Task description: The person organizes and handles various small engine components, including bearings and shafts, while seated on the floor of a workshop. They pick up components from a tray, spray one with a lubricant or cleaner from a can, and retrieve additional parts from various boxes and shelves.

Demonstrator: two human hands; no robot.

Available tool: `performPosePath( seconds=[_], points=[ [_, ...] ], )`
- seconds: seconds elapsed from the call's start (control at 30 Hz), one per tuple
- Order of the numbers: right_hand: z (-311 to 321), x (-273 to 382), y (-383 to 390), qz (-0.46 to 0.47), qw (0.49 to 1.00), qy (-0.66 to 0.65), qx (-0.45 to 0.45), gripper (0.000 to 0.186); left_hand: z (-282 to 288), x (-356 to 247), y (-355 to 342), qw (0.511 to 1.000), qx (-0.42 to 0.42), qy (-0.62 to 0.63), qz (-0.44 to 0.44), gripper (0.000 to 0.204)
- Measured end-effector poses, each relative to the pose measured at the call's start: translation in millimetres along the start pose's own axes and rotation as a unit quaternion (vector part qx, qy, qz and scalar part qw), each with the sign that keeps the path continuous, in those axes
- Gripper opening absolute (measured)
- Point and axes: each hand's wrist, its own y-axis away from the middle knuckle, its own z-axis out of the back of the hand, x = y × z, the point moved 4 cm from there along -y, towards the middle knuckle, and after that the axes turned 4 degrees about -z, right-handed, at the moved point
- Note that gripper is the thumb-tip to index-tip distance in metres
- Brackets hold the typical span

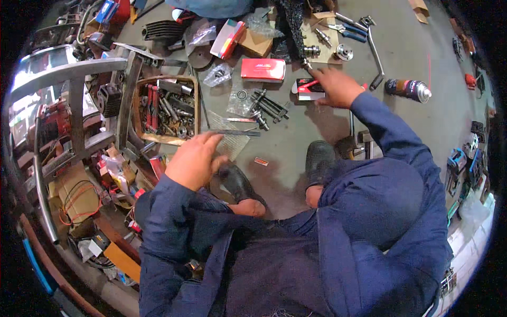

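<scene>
My left hand (193, 161) hovers near my left shoe, fingers loosely spread and nothing in them. Just past its fingertips lies a thin dark metal bar (235, 133) on a sheet of bubble wrap (235, 142). My right hand (342, 87) reaches forward at the right end of a small red, black and white box (310, 95). Its fingers are apart, the thumb beside the box; whether they touch it I cannot tell. Left of that box lie several dark metal rods (270, 107) and a small shaft (259, 119). A red and white box (263, 70) stands behind them.
A wooden-rimmed tray (197, 108) of tools and metal parts sits at left, beside a metal frame (79, 66). At right are a spray can (406, 90), a long bent wrench (376, 55) and blue-handled pliers (353, 34). A small red packet (261, 161) lies between my shoes.
</scene>
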Motion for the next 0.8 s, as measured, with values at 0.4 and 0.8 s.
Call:
performPosePath(
  seconds=[0.4,0.8],
  points=[
    [-78,21,47,0.003,0.998,-0.033,-0.053,0.036,-1,-24,15,0.995,0.054,0.0,-0.087,0.05],
    [-48,70,64,0.105,0.981,-0.036,-0.159,0.055,-114,2,-92,0.967,-0.049,-0.118,-0.222,0.033]
  ],
)
